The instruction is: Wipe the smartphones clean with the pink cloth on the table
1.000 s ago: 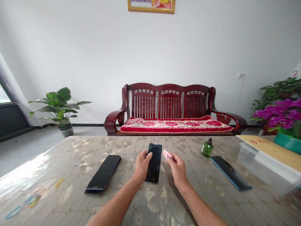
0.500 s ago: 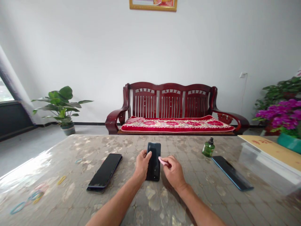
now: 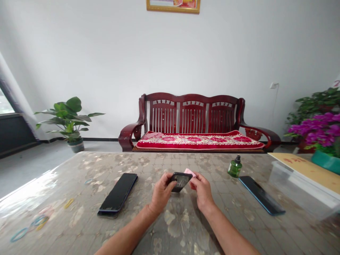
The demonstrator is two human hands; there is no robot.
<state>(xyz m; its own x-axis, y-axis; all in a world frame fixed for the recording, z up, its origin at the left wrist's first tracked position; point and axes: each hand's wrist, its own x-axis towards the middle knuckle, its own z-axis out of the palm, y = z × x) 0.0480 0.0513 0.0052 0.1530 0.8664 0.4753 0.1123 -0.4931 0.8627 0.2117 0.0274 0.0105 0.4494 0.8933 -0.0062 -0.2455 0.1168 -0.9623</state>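
My left hand [image 3: 162, 191] grips a dark smartphone [image 3: 181, 180] by its left side, thumb across its face. The phone is tilted so that it looks foreshortened, with reflections on its surface. At the phone's right edge, my right hand [image 3: 203, 191] pinches a small pink cloth [image 3: 190, 173], which appears to touch the phone's upper right corner. A second black phone [image 3: 118, 194] lies on the table to the left. Farther right rests a phone with a blue edge [image 3: 261, 194], near a small green bottle [image 3: 235, 166] with a black cap.
The table has a patterned clear-covered top [image 3: 175, 226]. Several coloured rubber bands [image 3: 39, 221] lie at the left. A transparent plastic box [image 3: 297, 191] with a yellowish board [image 3: 305, 166] on it stands at the right, near purple flowers [image 3: 318, 129]. A wooden bench [image 3: 192, 113] is behind.
The held phone has tipped from nearly upright to a steep slant, showing much shorter. My right hand with the pink cloth has moved slightly up and right, to the phone's upper right corner.
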